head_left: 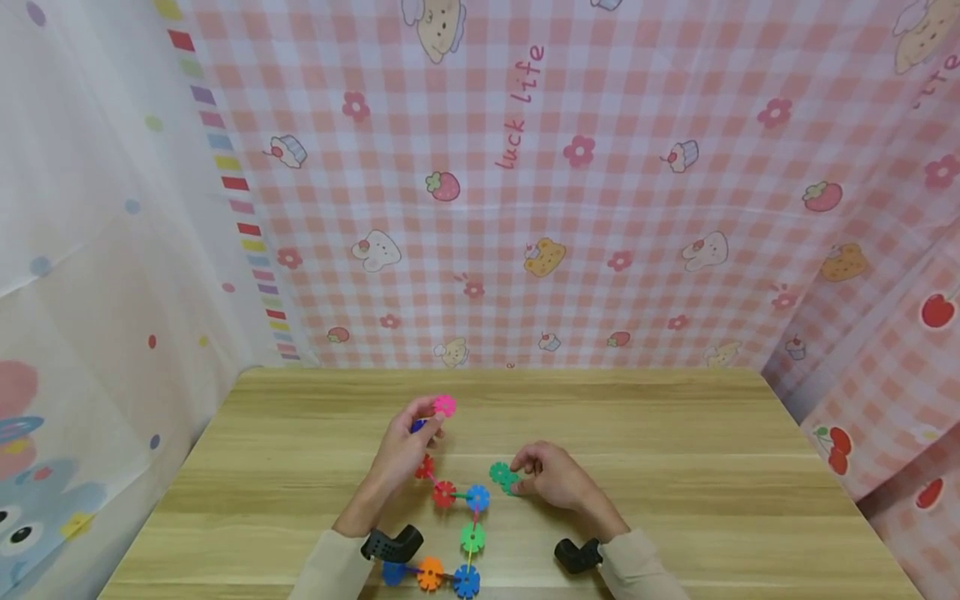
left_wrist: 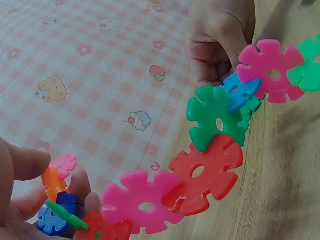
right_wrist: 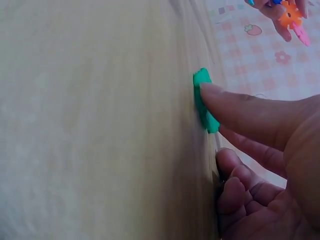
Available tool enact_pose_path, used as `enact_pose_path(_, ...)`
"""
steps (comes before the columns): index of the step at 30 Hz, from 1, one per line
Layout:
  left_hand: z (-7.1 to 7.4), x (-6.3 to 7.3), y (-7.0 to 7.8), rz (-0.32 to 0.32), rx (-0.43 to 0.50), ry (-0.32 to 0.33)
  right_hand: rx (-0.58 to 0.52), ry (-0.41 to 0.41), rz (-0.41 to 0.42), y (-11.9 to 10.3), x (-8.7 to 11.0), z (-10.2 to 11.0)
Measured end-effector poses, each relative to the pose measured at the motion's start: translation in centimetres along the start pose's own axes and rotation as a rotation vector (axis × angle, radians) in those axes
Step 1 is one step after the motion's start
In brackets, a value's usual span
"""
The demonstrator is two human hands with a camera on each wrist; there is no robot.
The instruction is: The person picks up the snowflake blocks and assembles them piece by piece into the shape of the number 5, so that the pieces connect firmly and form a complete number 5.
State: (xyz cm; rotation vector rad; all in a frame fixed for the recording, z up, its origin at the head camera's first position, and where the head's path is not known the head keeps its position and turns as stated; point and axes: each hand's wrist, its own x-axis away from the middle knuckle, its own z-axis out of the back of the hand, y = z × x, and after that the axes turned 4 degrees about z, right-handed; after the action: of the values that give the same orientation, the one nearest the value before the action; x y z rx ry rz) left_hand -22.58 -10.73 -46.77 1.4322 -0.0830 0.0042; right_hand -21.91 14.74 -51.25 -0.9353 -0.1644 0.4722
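My left hand [head_left: 405, 447] grips the far end of a chain of notched plastic snowflake discs, its thumb and fingers around an orange disc [left_wrist: 51, 183]. A pink disc [head_left: 445, 406] sticks out past the fingertips, and a dark blue disc [left_wrist: 59, 214] lies within the hand. From there the chain runs toward me through a red disc [head_left: 444, 494], a light blue disc [head_left: 477, 498] and a bright green disc [head_left: 472, 537]. To its right, my right hand [head_left: 553, 477] pinches a green disc [right_wrist: 204, 102] at the tabletop, its thumb on the near face. Another green disc [head_left: 499, 472] overlaps it.
The chain bends at a blue disc [head_left: 467, 581] and continues left through an orange disc [head_left: 431, 573], partly under my left wrist. Both wrists wear black camera mounts. A checked cloth [head_left: 525, 292] hangs behind the wooden table [head_left: 645, 417], with more cloth at both sides.
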Motion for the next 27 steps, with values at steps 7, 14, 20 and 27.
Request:
enact_pose_path(7, 0.0, 0.0, 0.2, 0.001, 0.024, 0.009, 0.029, 0.021, -0.003, 0.2, 0.1, -0.1)
enact_pose_path(14, -0.1, 0.0, 0.2, -0.019, 0.019, 0.007, -0.030, 0.031, -0.005, 0.3, 0.3, 0.4)
enact_pose_path(20, -0.2, 0.1, 0.1, -0.041, 0.009, 0.000, -0.075, 0.033, -0.004, 0.1, -0.1, 0.8)
enact_pose_path(27, -0.4, 0.2, 0.1, -0.059, 0.028, -0.035, -0.291, 0.057, -0.088, -1.4, -0.8, 1.0)
